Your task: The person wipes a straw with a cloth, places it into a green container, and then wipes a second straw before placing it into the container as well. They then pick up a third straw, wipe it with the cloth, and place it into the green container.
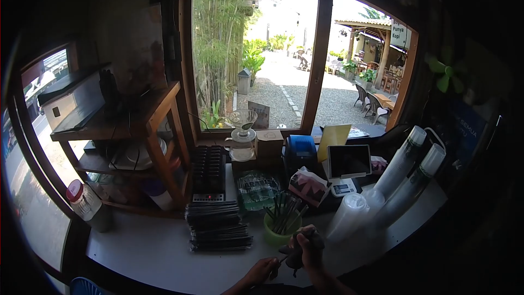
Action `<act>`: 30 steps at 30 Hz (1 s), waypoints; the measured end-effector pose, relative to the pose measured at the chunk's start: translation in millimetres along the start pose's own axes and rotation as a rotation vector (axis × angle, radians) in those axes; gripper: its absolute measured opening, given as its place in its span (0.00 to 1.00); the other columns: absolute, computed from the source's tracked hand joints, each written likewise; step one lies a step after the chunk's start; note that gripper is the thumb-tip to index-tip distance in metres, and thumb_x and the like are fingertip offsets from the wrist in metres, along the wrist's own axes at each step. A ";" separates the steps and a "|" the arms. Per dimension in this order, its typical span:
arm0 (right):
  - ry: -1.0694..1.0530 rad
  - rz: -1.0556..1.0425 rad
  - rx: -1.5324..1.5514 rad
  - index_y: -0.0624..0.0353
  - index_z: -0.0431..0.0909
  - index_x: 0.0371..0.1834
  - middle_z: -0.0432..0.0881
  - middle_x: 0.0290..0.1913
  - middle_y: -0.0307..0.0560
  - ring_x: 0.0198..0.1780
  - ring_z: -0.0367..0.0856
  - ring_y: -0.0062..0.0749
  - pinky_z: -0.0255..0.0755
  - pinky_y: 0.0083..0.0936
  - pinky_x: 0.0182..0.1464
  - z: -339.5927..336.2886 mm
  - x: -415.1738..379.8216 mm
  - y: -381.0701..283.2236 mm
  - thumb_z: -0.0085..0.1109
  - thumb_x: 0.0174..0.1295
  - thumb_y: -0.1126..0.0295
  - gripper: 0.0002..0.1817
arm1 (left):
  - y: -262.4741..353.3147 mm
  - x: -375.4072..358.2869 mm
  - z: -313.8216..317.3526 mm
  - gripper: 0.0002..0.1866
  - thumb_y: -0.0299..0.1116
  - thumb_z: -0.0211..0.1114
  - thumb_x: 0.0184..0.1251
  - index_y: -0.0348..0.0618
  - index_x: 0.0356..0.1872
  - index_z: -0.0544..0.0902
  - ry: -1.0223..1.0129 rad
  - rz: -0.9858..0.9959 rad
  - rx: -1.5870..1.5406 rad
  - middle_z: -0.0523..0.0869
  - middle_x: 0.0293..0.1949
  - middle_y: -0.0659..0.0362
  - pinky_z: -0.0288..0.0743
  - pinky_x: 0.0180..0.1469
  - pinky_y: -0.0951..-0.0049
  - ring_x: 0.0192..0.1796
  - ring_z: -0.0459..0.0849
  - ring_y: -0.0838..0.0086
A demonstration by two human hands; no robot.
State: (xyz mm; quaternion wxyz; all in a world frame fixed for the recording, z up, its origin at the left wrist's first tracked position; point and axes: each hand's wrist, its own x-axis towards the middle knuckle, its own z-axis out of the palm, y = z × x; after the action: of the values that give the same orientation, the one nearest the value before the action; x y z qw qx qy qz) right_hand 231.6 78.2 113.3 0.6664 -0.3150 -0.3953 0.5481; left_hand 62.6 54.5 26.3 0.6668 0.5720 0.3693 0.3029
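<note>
Low in the head view, my left hand [263, 271] is closed around one end of a thin, dark stick-like utensil, whose kind I cannot make out. My right hand [310, 247] grips a dark, crumpled cloth [295, 258], with folds hanging below the fingers. The utensil's other end meets the cloth and is hidden there. Just beyond my right hand stands a light green cup [277, 235] full of upright dark straws or stirrers [285, 211]. Left of it lie stacked bundles of thin black sticks [219, 226] in clear wrapping.
Stacked clear plastic cups [402, 158] lean at the right, beside shorter cup stacks [347, 217]. A tablet [349, 161], a blue card machine [302, 148] and a glass coffee dripper [242, 137] line the window side. A wooden shelf [155, 112] and a red-lidded jar [82, 196] stand left.
</note>
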 end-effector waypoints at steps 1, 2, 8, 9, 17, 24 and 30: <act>-0.001 -0.046 0.000 0.55 0.66 0.40 0.74 0.31 0.43 0.30 0.75 0.31 0.72 0.30 0.36 2.0 3.0 -7.3 0.59 0.64 0.70 0.10 | -4.6 3.7 -0.7 0.24 0.49 0.42 0.81 0.40 0.30 0.74 0.015 0.001 -0.024 0.74 0.21 0.63 0.66 0.30 0.75 0.24 0.72 0.80; -0.003 -0.093 0.001 0.55 0.66 0.40 0.73 0.31 0.43 0.31 0.75 0.31 0.72 0.30 0.36 3.3 5.9 -12.9 0.59 0.64 0.70 0.10 | -12.3 10.8 -3.3 0.24 0.48 0.42 0.81 0.41 0.29 0.73 0.030 0.003 -0.047 0.73 0.20 0.64 0.66 0.29 0.75 0.24 0.70 0.80; -0.010 -0.049 -0.039 0.55 0.66 0.40 0.73 0.32 0.44 0.31 0.75 0.33 0.72 0.32 0.36 -11.1 1.2 17.7 0.59 0.64 0.70 0.10 | -14.0 11.4 -9.8 0.24 0.48 0.43 0.81 0.41 0.29 0.73 0.094 -0.046 -0.118 0.72 0.21 0.65 0.65 0.28 0.75 0.23 0.69 0.81; -0.028 -0.024 -0.031 0.55 0.66 0.40 0.73 0.32 0.44 0.31 0.74 0.33 0.72 0.33 0.36 -8.6 1.1 20.7 0.58 0.65 0.70 0.10 | -12.4 9.1 -9.0 0.24 0.49 0.43 0.81 0.41 0.30 0.73 0.101 -0.054 -0.123 0.72 0.21 0.65 0.65 0.28 0.75 0.23 0.69 0.81; -0.161 -0.195 -0.021 0.57 0.67 0.42 0.75 0.31 0.45 0.31 0.75 0.30 0.71 0.30 0.37 17.0 32.7 -12.7 0.58 0.68 0.66 0.11 | -14.4 12.2 0.4 0.23 0.47 0.41 0.81 0.40 0.32 0.73 0.047 0.016 -0.191 0.72 0.20 0.64 0.64 0.29 0.76 0.23 0.69 0.80; -0.167 -0.105 -0.564 0.56 0.69 0.44 0.76 0.35 0.44 0.37 0.77 0.29 0.71 0.28 0.42 7.2 -0.4 68.8 0.60 0.66 0.64 0.12 | -19.9 7.4 -16.9 0.24 0.49 0.42 0.81 0.40 0.33 0.75 0.152 -0.001 -0.245 0.73 0.21 0.65 0.62 0.26 0.77 0.23 0.69 0.81; 0.004 -0.104 0.010 0.57 0.67 0.41 0.75 0.33 0.45 0.34 0.76 0.31 0.71 0.29 0.38 21.2 22.6 1.2 0.61 0.66 0.63 0.13 | -28.8 20.3 -13.4 0.25 0.51 0.43 0.80 0.39 0.34 0.78 0.189 -0.191 -0.141 0.74 0.23 0.65 0.65 0.29 0.76 0.24 0.70 0.81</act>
State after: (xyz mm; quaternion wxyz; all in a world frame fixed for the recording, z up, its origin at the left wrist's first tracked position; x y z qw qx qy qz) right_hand 214.4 100.3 126.7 0.6964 -0.2918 -0.4069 0.5141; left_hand 61.8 73.9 -6.1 0.6934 0.4548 0.4611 0.3157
